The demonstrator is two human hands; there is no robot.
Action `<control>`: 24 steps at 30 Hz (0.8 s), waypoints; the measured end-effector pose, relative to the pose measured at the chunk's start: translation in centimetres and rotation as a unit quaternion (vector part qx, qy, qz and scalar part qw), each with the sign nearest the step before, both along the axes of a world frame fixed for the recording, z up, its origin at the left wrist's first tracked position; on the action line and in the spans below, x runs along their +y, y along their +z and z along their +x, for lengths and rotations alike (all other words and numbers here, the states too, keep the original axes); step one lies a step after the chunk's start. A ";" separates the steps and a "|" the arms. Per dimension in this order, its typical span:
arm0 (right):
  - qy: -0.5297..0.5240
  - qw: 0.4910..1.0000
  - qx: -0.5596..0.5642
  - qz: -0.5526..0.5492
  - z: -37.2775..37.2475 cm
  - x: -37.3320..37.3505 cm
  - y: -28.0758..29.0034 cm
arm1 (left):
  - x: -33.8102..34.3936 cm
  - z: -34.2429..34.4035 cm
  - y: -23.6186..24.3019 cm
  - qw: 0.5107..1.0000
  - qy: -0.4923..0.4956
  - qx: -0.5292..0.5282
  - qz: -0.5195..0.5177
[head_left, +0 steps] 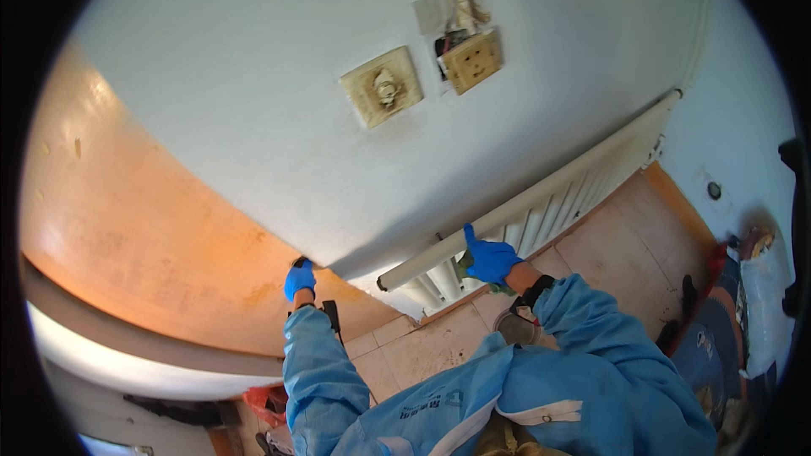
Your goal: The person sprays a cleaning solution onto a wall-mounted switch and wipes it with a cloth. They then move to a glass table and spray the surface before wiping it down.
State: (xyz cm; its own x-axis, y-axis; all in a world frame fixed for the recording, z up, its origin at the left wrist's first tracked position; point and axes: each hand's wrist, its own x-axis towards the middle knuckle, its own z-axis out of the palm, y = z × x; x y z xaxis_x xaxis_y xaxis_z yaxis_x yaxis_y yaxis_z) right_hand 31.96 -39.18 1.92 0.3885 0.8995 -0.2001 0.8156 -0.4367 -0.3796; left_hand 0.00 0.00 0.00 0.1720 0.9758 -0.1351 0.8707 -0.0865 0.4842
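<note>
Along the foot of the wall: a long cream-white radiator (564, 190) with a rounded top rail, slim upright sections beneath it and a dark cap at the near end; from where I stand it runs on toward the far corner.
Green cloth: a crumpled bundle (465, 265) against the radiator's near part, mostly hidden by a glove, so only scraps of it show at the edges.
Right hand: blue-gloved (492, 260), curled around the green bundle at the radiator, one digit stretched up over the top rail.
Left hand: also blue-gloved (301, 280), left of the radiator, at the edge of the orange wooden panel (169, 228); something dark shows by its fingertips, and I cannot tell whether it grips anything.
Round vessel: on the tiles below the radiator (517, 328), partly behind the right arm; its contents I cannot make out.
Whitish sack: right of the radiator (764, 317), with something brownish at its top.
Red bag: well to the left of the radiator and lower down (266, 403), contents unclear.
</note>
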 end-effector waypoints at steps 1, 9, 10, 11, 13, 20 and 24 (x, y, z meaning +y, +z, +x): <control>0.000 1.000 0.003 -0.004 0.3 -0.4 0.6 | 0.0 0.2 -0.2 0.999 0.001 0.031 0.014; -0.010 0.998 0.048 -0.036 -0.1 -0.2 3.0 | 1.7 -0.3 -2.5 0.999 0.027 0.000 -0.034; -0.022 0.997 0.073 -0.027 0.0 0.0 2.9 | 1.8 -0.7 -2.5 0.999 0.015 0.026 -0.020; -0.008 0.999 0.048 -0.017 0.1 0.5 2.6 | 2.1 -0.8 -2.1 0.999 -0.002 0.027 0.027; -0.007 1.000 0.025 0.004 0.3 0.1 0.5 | 2.3 -1.2 -2.5 0.981 -0.051 -0.134 -0.133; 0.025 0.997 0.076 0.024 0.7 -0.3 1.2 | 0.3 1.1 -2.7 0.961 0.118 -0.236 -0.082; 0.007 1.000 0.019 -0.020 0.1 -0.1 1.6 | 1.3 2.3 -5.5 0.949 0.175 -0.259 -0.050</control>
State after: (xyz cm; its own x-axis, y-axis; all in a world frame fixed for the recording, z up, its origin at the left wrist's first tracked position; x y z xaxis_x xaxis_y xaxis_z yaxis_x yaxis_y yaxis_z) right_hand 32.08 -39.32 3.53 0.3677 0.8957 -0.2500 0.8068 -0.4410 -0.3932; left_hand 2.29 1.32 -5.48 -0.0911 0.9723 -0.2152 0.4813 0.2322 0.8453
